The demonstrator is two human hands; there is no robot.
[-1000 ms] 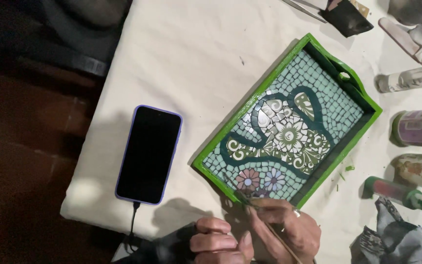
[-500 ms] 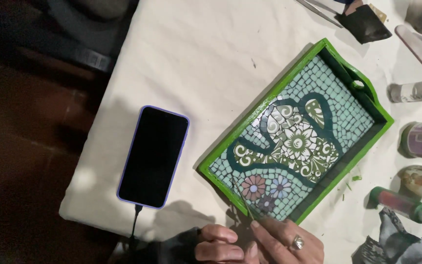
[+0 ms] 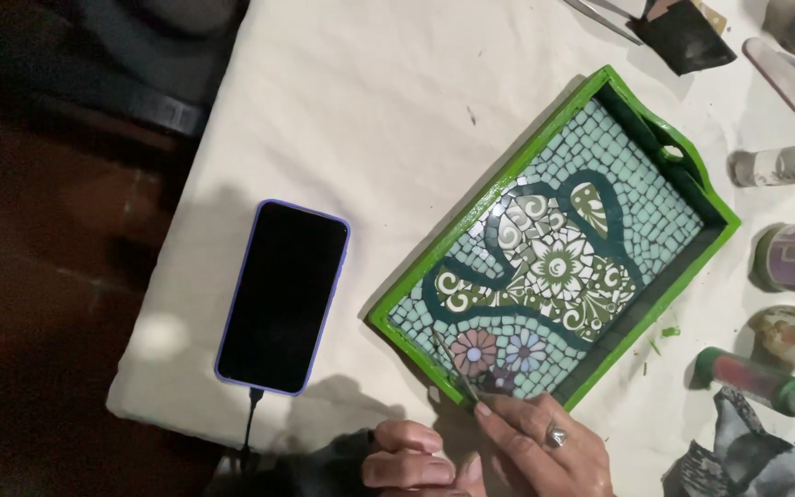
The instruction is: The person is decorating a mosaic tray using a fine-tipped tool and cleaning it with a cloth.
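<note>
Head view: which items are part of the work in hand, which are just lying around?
In use:
- green mosaic tray
- thin metal tool, held by right hand, tip on the tiles
- left hand, beside it at the table edge

Lying about:
- phone, cable plugged in
- bottles to the right
- crumpled cloth

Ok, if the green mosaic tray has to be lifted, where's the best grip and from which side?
Probably the cut-out handle slot in the far short wall of the green mosaic tray. Come from the upper right, fingers hooked through. The tray lies flat and diagonal on the cloth; its near end is taken up by the right hand and thin tool.
</note>
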